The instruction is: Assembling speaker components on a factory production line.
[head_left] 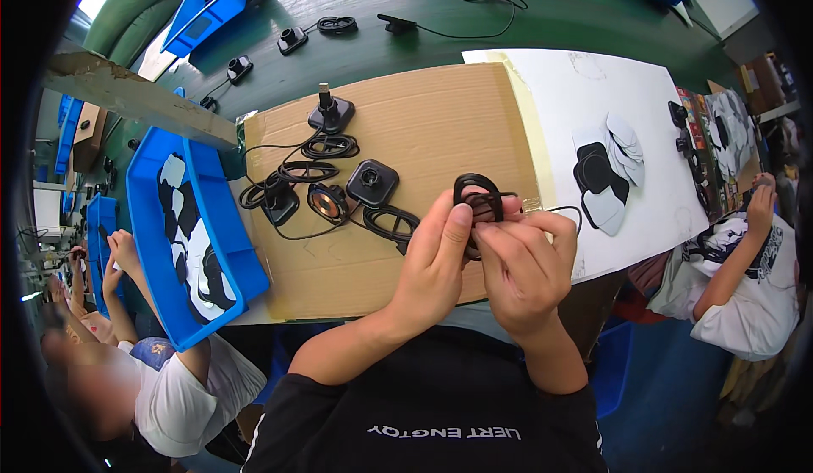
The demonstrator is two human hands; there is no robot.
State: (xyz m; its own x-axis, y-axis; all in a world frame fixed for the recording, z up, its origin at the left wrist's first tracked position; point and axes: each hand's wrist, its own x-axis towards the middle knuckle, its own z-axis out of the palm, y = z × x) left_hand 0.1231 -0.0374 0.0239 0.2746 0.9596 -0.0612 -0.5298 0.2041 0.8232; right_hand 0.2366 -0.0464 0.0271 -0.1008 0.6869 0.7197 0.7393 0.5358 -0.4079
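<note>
A bundle of thin black cable [476,182] is looped between my two hands, above the right part of a cardboard sheet [440,117]. My left hand [430,261] pinches the loops with the thumb on top. My right hand [527,274] has its fingers curled round the other side of the bundle, and a length of cable runs out past it to the right. To the left on the cardboard lie several black square device bases [373,183] with coiled cables, and a round part with a copper-coloured face [328,203]. One USB plug [324,94] points upward on a base.
Left of the cardboard stands a blue bin [178,312] of black and white pads. Similar pads [603,177] lie on a white sheet [660,160] at right. More cabled devices [292,39] sit across the green table [381,58]. People work on both sides.
</note>
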